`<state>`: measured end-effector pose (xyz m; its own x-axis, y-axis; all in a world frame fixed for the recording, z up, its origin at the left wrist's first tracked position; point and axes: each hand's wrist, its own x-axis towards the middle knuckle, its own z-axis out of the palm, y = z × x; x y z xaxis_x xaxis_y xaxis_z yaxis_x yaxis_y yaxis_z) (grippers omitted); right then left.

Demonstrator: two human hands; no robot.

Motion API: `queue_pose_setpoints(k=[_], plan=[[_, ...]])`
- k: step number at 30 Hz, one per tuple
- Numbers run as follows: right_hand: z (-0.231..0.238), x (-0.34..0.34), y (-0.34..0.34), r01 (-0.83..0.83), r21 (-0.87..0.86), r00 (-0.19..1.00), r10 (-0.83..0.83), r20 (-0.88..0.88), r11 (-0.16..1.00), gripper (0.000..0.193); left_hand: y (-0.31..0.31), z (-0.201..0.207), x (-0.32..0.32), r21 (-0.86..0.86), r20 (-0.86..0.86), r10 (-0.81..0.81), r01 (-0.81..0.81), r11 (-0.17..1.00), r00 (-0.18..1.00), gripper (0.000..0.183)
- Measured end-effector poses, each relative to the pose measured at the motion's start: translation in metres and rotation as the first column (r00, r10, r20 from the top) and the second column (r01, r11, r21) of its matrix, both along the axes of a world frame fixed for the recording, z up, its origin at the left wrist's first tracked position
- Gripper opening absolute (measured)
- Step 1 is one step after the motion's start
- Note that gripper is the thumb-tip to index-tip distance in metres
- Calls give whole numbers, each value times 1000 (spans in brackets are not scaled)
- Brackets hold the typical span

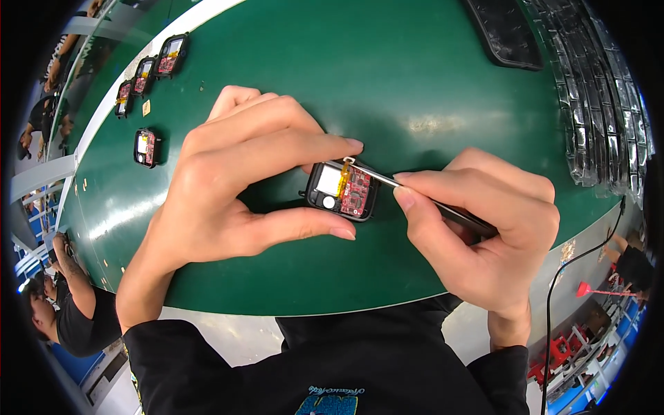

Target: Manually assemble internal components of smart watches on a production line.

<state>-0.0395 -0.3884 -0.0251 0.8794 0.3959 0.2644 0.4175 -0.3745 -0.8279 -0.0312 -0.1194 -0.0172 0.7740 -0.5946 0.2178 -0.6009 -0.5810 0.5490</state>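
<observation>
A small black electronic housing (pixel 341 190) lies on the green table in front of me, its inside facing up. It holds a red circuit board, a white rectangular part, a round white part and a yellow ribbon cable (pixel 344 178). My left hand (pixel 242 166) spans the housing, index finger at its far edge and thumb at its near edge. In my right hand (pixel 491 228) is a pair of tweezers (pixel 377 175), pinched between thumb and index finger. Their silver tip touches or nearly touches a small whitish piece (pixel 348 160) at the ribbon's far end.
Similar opened housings (pixel 146 147) sit at the left, several more near the far-left edge. A black tray (pixel 508 34) lies far right beside stacked clear plastic trays (pixel 595 104). A black cable (pixel 550 304) hangs at the right. Another person (pixel 76 297) sits at the left.
</observation>
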Motion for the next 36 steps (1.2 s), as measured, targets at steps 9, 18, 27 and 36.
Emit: queue_pose_setpoints(k=[9,18,27,36], plan=[[-5,-1,-2,42,-18,989,-39,143,999,23,0,-2,-1,15,27,27,-28,999,999,73],[-19,2,1,4,39,941,-17,337,999,30,0,0,0,8,20,25,-25,1000,999,73],[-5,1,-5,-30,-34,991,35,132,999,22,8,0,7,-5,-41,-46,46,999,998,76],[-1,0,-5,-27,-5,999,27,41,1000,19,10,2,9,4,-51,-91,92,996,995,74]])
